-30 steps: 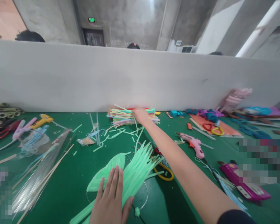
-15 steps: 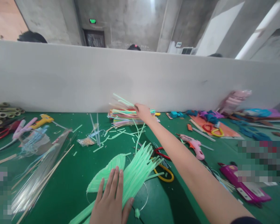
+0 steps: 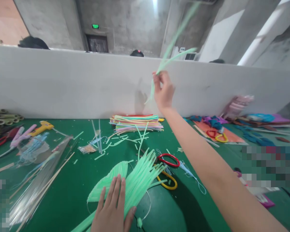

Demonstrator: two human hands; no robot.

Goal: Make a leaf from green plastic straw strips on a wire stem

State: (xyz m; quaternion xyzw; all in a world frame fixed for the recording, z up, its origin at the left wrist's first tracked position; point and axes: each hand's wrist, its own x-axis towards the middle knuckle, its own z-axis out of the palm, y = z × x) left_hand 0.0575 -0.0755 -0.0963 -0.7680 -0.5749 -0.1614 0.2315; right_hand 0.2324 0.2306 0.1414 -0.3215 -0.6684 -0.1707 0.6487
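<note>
On the left of the green desk (image 3: 70, 187), the yellow glue gun (image 3: 45, 129) lies where it lay before. Next comes the left hand (image 3: 110, 206), which has not moved on the desk either. Its fingers are straight and a bit apart, flat over the edges of the fuzzy green leaf (image 3: 106, 183) and the big green bunch (image 3: 140, 183). They do not curl around anything. Farther back, by the white wall (image 3: 74, 83), is the pile of colored sticks (image 3: 136, 124). Half a second ago the right hand (image 3: 164, 91) was just over it. Now that hand is up high, to the right of the pile, in front of the wall. Its thumb and fingers are pinched tight around a few thin green strips (image 3: 179, 56). Long, blurry ends poke up past the top of the wall, and shorter ends hang down left of the fingers. Below are the red and yellow scissors (image 3: 169, 154). Blue strings (image 3: 189, 170) now show beside them, and the arm hides the pink glue gun seen before.
</note>
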